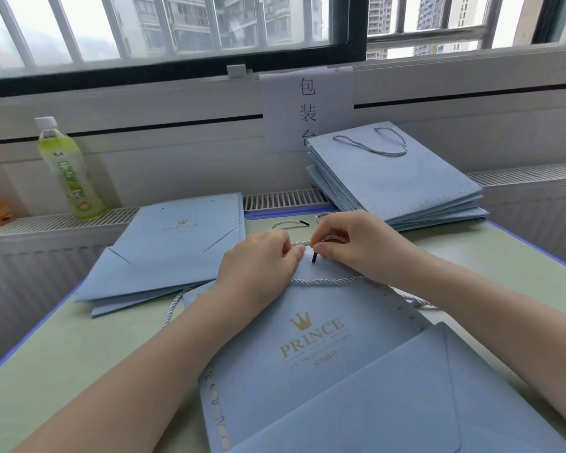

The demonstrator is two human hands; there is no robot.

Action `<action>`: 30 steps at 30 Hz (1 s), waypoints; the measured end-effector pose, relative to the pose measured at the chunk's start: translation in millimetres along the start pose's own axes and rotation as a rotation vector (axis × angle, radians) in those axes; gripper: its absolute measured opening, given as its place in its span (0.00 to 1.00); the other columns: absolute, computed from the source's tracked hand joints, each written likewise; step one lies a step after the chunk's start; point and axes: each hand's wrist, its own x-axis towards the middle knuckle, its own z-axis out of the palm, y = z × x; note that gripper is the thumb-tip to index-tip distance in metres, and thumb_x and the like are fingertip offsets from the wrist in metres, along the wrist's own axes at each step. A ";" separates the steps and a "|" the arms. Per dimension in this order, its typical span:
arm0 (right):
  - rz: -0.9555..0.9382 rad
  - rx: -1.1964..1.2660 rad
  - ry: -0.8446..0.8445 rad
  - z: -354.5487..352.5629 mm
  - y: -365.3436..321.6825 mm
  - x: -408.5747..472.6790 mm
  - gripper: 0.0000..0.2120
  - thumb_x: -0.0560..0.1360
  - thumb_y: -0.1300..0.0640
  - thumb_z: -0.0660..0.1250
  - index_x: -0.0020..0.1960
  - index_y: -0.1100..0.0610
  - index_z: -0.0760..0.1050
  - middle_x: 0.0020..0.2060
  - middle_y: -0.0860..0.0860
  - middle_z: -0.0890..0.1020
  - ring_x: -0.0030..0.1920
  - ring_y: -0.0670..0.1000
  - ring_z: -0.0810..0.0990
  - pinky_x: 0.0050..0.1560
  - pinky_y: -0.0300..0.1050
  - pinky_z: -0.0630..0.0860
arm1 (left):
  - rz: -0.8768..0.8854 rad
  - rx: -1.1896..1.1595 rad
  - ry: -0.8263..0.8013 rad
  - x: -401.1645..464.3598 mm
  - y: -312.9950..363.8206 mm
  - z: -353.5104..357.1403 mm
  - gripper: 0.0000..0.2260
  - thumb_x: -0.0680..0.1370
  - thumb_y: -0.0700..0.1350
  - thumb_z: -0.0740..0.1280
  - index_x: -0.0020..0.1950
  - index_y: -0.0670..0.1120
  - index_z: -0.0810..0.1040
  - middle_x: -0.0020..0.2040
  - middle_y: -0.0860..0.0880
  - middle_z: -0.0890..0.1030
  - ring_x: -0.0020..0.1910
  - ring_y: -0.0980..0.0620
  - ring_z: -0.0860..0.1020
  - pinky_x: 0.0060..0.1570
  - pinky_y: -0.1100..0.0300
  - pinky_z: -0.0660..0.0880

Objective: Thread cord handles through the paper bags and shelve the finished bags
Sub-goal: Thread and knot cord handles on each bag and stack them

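Observation:
A flat light-blue paper bag (307,348) with a gold crown and "PRINCE" print lies in front of me on the table. My left hand (258,266) presses on its top edge, fingers curled by the cord. My right hand (350,243) pinches a pale twisted cord (327,281) whose dark tip points down at the bag's top edge. One cord runs across the bag under both hands and trails off to the left. A second loose cord (288,223) lies just beyond my hands.
A pile of flat bags without handles (164,253) lies at the left. A stack of bags with cord handles (392,181) sits at the back right. A green drink bottle (67,171) stands on the radiator ledge at the left. A paper sign (307,109) hangs below the window.

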 end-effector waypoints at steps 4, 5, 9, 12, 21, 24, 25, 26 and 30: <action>-0.080 -0.083 0.083 4.6 -3.5 -0.8 0.02 0.74 0.60 0.68 0.45 0.56 0.79 0.38 0.43 0.80 0.38 0.39 0.76 0.43 0.27 0.69 | 0.010 -0.017 0.019 -0.5 0.4 -1.0 0.15 0.80 0.58 0.57 0.44 0.48 0.73 0.44 0.52 0.76 0.48 0.47 0.74 0.43 0.56 0.67; -0.100 -0.102 0.091 5.1 -3.6 -0.9 0.02 0.75 0.60 0.68 0.45 0.56 0.79 0.38 0.43 0.80 0.37 0.39 0.75 0.43 0.27 0.69 | 0.013 -0.019 0.030 -0.3 0.6 -1.5 0.15 0.80 0.58 0.57 0.43 0.48 0.72 0.44 0.52 0.76 0.48 0.48 0.74 0.43 0.56 0.68; -0.185 -0.218 0.064 6.0 -4.4 -0.4 0.02 0.75 0.61 0.67 0.45 0.58 0.79 0.38 0.46 0.78 0.39 0.44 0.73 0.43 0.36 0.68 | 0.004 -0.086 0.034 1.7 -1.3 -0.1 0.15 0.79 0.56 0.60 0.36 0.50 0.69 0.39 0.52 0.75 0.44 0.48 0.74 0.42 0.56 0.69; -0.247 -0.292 0.060 1.2 -9.6 -1.8 0.04 0.76 0.62 0.65 0.45 0.60 0.78 0.40 0.49 0.78 0.39 0.48 0.73 0.43 0.42 0.70 | -0.025 -0.204 0.033 4.9 -5.8 -0.7 0.17 0.78 0.55 0.62 0.32 0.50 0.68 0.33 0.54 0.73 0.39 0.49 0.73 0.40 0.55 0.69; -0.333 -0.464 -0.036 -3.6 -11.8 -2.3 0.04 0.75 0.64 0.65 0.44 0.59 0.76 0.41 0.49 0.76 0.37 0.52 0.72 0.39 0.46 0.69 | -0.043 -0.235 0.025 6.2 -6.0 -2.6 0.16 0.77 0.54 0.65 0.32 0.49 0.70 0.32 0.53 0.74 0.38 0.49 0.73 0.43 0.54 0.71; -0.286 -0.329 -0.059 -0.2 -14.4 -1.2 0.03 0.74 0.61 0.68 0.45 0.59 0.81 0.38 0.46 0.74 0.39 0.48 0.71 0.44 0.43 0.69 | -0.030 -0.318 -0.054 7.8 -4.7 -7.2 0.12 0.77 0.50 0.66 0.34 0.49 0.75 0.32 0.55 0.75 0.36 0.54 0.72 0.38 0.59 0.69; -0.269 -0.296 -0.065 0.6 -15.1 -1.5 0.03 0.73 0.61 0.69 0.46 0.58 0.81 0.37 0.46 0.74 0.39 0.47 0.71 0.44 0.40 0.68 | -0.028 -0.353 -0.111 8.4 -4.5 -10.4 0.10 0.77 0.49 0.67 0.36 0.49 0.78 0.33 0.55 0.76 0.35 0.56 0.72 0.37 0.61 0.68; -0.248 -0.256 -0.065 0.6 -15.9 -1.9 0.03 0.73 0.60 0.70 0.46 0.58 0.82 0.37 0.45 0.75 0.39 0.46 0.72 0.43 0.36 0.68 | -0.036 -0.395 -0.172 8.6 -4.7 -14.6 0.09 0.77 0.48 0.67 0.39 0.48 0.81 0.34 0.55 0.78 0.35 0.58 0.73 0.36 0.63 0.69; -0.164 -0.106 -0.066 0.2 -16.5 -2.6 0.03 0.72 0.58 0.71 0.44 0.51 0.79 0.41 0.47 0.79 0.41 0.45 0.76 0.43 0.31 0.69 | -0.146 -0.581 -0.354 8.3 -9.0 -29.7 0.11 0.77 0.49 0.67 0.47 0.41 0.82 0.39 0.46 0.79 0.36 0.52 0.73 0.37 0.61 0.71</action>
